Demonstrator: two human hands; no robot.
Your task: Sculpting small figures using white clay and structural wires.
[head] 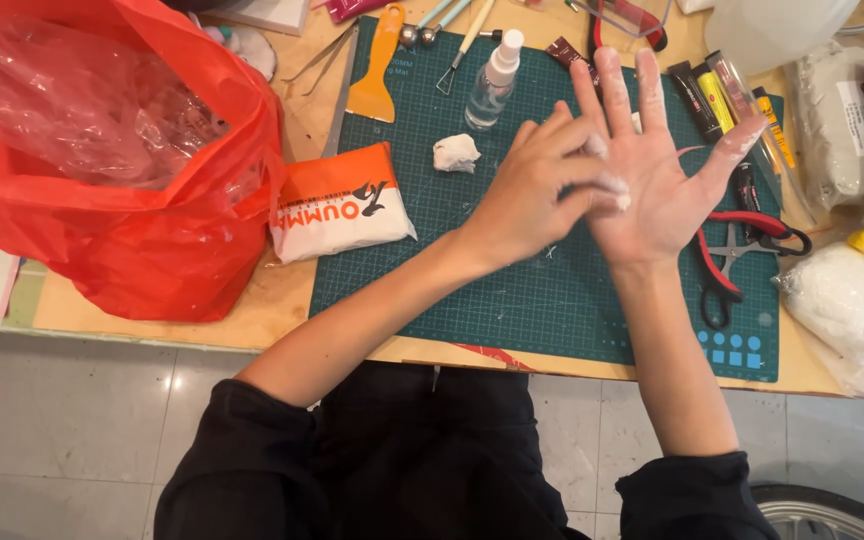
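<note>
Head view: right hand spread flat, palm up, dusted white. Left hand presses fingertips on that palm, rubbing off clay residue. Clay lump sits on cutting mat, ten o'clock of hands. Next likely needs firmer rubbing.

black sleeves pushed up, white residue on right hand and fingers

Home craft workspace, green cutting mat, red-handled scissors, sculpting tools, white clay lump
</note>
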